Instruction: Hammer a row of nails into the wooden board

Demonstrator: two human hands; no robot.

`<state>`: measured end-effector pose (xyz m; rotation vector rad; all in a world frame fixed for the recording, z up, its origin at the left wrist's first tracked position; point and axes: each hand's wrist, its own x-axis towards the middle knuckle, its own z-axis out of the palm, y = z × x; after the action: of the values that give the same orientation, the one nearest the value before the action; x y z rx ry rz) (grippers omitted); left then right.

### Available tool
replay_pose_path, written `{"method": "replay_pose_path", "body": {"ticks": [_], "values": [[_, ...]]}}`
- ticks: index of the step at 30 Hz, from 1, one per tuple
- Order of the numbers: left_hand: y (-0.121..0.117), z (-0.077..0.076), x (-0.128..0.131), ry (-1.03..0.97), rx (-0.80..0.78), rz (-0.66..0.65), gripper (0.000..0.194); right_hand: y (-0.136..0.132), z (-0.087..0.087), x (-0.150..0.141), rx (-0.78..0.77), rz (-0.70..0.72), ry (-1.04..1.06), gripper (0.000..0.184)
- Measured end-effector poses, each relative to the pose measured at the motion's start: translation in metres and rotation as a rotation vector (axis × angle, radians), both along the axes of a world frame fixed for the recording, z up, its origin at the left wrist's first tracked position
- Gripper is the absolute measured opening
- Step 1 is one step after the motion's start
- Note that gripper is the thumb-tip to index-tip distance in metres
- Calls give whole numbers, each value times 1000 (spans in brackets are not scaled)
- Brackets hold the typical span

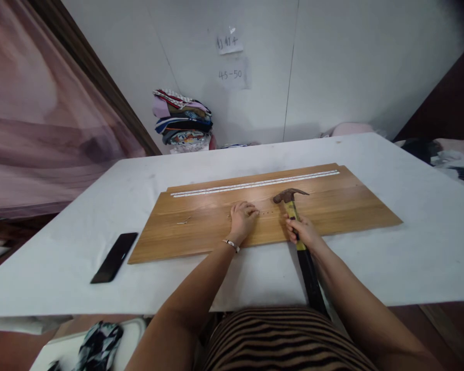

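My right hand (303, 232) is wrapped round the yellow-and-black handle of a claw hammer (291, 206). The hammer's rusty head is raised a little over a wooden board (201, 237), with its claw pointing right. On the board's middle rests my left hand (244, 219), thumb and fingertips pinched together. Whatever they hold is too small to make out. Just right of those fingertips runs a short row of small dark dots (268, 212), nail heads or holes. A few thin loose nails (184, 221) lie on the board's left part.
The board lies on a white-covered table (410, 268). Two white strips (255, 184) run along its far side. A black phone (115, 257) is left of the board. Folded clothes (183, 121) are stacked behind the table by the wall, and a pink curtain (42, 113) hangs at left.
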<state>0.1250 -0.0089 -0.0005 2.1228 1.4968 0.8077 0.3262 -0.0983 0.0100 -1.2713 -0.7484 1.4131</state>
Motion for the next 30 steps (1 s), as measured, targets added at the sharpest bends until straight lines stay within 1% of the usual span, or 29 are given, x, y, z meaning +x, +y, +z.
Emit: {"method": "replay_pose_path", "body": {"ticks": [5,11,17,21,24,27,30], "values": [[-2,2,1,31,-2,-10,13,1,0,1,5,22,-7,48],[-6,8,5,77,17,-29,15,1,3,0,4,39,-55,47],[-9,9,7,119,57,-66,17,-7,9,-2,17,139,-171,45],[-9,7,7,148,64,-51,19,-17,13,-8,29,214,-238,45],[-9,7,7,151,57,-41,19,-21,17,-14,27,250,-296,40],[-10,8,8,148,50,-37,17,-21,22,-17,2,255,-360,33],[-15,9,6,133,77,-39,13,-21,27,-19,-5,261,-390,30]]}}
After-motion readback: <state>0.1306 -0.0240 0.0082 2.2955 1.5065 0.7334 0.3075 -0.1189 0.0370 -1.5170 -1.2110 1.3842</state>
